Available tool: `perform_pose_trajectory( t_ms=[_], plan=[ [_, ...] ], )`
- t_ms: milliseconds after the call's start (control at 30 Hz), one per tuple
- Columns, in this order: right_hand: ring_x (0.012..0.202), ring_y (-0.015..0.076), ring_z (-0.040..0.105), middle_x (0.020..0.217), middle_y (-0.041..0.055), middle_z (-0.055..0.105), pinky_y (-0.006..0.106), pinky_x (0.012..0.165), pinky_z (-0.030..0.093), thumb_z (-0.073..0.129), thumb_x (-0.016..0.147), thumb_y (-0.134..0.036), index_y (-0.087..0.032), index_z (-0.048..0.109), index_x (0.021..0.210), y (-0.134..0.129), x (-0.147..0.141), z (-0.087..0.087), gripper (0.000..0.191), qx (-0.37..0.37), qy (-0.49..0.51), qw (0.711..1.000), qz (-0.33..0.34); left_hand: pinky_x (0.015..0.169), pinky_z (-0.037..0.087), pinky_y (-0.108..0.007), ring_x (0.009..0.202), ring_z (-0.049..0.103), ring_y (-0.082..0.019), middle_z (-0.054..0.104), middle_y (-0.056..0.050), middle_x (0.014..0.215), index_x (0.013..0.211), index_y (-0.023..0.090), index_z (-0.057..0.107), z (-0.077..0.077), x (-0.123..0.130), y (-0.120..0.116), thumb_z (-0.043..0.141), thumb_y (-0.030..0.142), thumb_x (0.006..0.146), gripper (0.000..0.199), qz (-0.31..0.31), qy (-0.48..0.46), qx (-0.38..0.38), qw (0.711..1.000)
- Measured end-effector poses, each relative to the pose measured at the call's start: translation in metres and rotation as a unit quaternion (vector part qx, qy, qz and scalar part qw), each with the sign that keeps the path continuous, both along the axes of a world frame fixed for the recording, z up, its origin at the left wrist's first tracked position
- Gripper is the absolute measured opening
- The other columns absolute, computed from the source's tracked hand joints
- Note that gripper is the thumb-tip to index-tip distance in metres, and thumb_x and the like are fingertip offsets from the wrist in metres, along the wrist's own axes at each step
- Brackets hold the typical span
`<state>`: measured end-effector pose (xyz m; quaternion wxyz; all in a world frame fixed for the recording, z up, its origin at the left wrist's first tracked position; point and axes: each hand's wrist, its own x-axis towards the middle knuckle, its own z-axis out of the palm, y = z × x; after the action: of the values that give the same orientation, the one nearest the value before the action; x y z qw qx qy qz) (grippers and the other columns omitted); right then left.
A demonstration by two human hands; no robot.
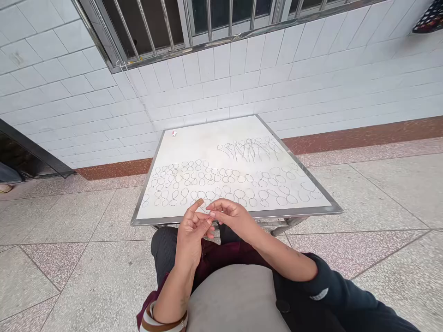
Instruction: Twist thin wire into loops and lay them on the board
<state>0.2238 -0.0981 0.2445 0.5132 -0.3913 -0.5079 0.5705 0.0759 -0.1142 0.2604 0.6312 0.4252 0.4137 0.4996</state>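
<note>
pinching a thin strand in left hand and right hand, close together by the near edge of a white worktop set with rows of dark loops.

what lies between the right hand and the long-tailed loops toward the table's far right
Rows of thin dark loops lie on the white tabletop between the right hand and the long-tailed loops; the head view shows this.
</note>
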Motion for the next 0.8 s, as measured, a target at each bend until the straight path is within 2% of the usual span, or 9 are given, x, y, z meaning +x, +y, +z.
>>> perform_pose_trajectory(
  t_ms=[133,233,333,567,800],
  plan=[
    [0.072,0.013,0.06,0.079,-0.0013,0.065,0.029,0.07,0.049,0.07,0.078,-0.035,-0.022,0.067,0.09,-0.001,-0.002,0.0,0.018,0.003,0.034,0.999,-0.002,0.054,0.045,-0.019,0.063,0.057,-0.009,0.063,0.001,0.077,0.132,0.021,0.051,-0.001,-0.004,-0.002,0.072,0.023,0.079,0.057,-0.009,-0.023,-0.02,0.999],
    [0.071,0.0123,0.059,0.076,-0.0023,0.065,0.029,0.071,0.048,0.071,0.077,-0.034,-0.022,0.066,0.088,0.001,-0.002,0.0,0.017,-0.009,0.049,0.998,-0.04,0.056,0.048,-0.02,0.063,0.059,-0.009,0.066,-0.001,0.079,0.133,0.019,0.05,-0.003,-0.005,-0.003,0.071,0.024,0.08,0.057,-0.035,-0.031,-0.049,0.998],
    [0.071,0.012,0.056,0.075,-0.0028,0.063,0.027,0.069,0.046,0.071,0.077,-0.034,-0.022,0.066,0.087,0.002,0.0,0.001,0.016,-0.006,0.04,0.997,-0.073,0.06,0.05,-0.022,0.064,0.061,-0.01,0.068,-0.002,0.08,0.135,0.019,0.049,-0.005,-0.005,-0.005,0.071,0.025,0.081,0.059,-0.051,-0.035,-0.065,0.996],
    [0.066,0.0106,0.051,0.073,-0.0033,0.059,0.026,0.063,0.043,0.07,0.078,-0.033,-0.021,0.066,0.087,0.003,0.001,0.004,0.015,0.005,0.046,0.996,-0.072,0.061,0.05,-0.022,0.065,0.062,-0.01,0.068,-0.002,0.081,0.133,0.02,0.05,-0.006,-0.001,-0.008,0.072,0.025,0.08,0.058,-0.043,-0.043,-0.07,0.996],
    [0.06,0.0095,0.046,0.072,-0.003,0.059,0.027,0.063,0.04,0.073,0.072,-0.035,-0.019,0.063,0.08,0.026,0.014,0.008,0.02,-0.004,0.093,0.988,-0.122,0.061,0.049,-0.023,0.064,0.06,-0.011,0.066,-0.002,0.08,0.137,0.022,0.047,-0.013,-0.002,-0.01,0.07,0.029,0.082,0.061,-0.066,-0.015,-0.066,0.996]
  ],
)
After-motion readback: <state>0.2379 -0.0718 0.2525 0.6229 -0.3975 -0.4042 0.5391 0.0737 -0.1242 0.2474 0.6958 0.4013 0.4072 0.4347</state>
